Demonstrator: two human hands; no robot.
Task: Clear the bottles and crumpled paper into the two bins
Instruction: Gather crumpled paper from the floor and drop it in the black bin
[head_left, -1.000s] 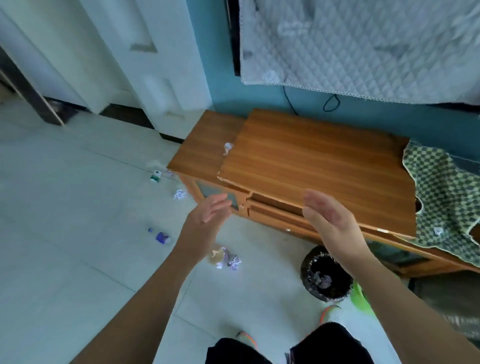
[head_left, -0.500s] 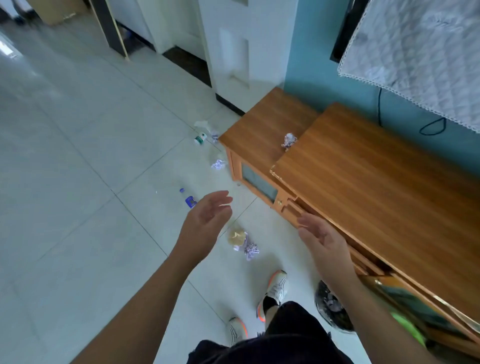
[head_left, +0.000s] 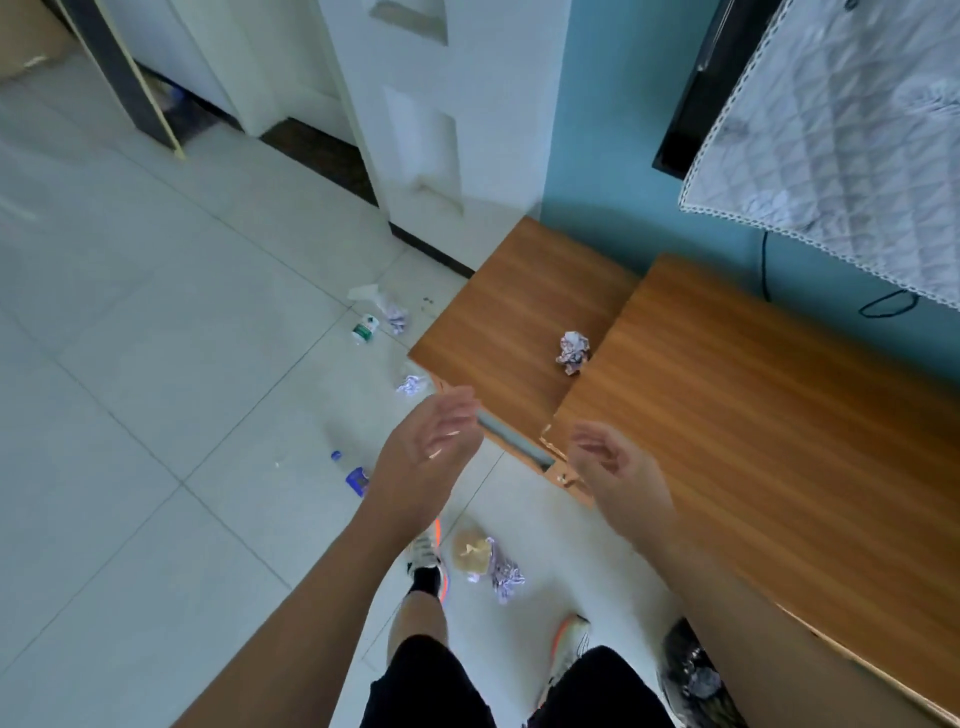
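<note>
Left hand (head_left: 434, 447): empty, fingers spread, raised over the floor.
Right hand (head_left: 618, 467): empty, fingers loosely curled, apart from the left.
Paper ball (head_left: 573, 352): on the low cabinet (head_left: 509, 306).
Green-label bottle (head_left: 365, 329): on the floor (print unreadable).
Blue-label bottle (head_left: 353, 475): beside the left wrist.
Floor paper (head_left: 504, 569): near the shoes.
Bin (head_left: 691, 670): black-lined, lower right.
</note>
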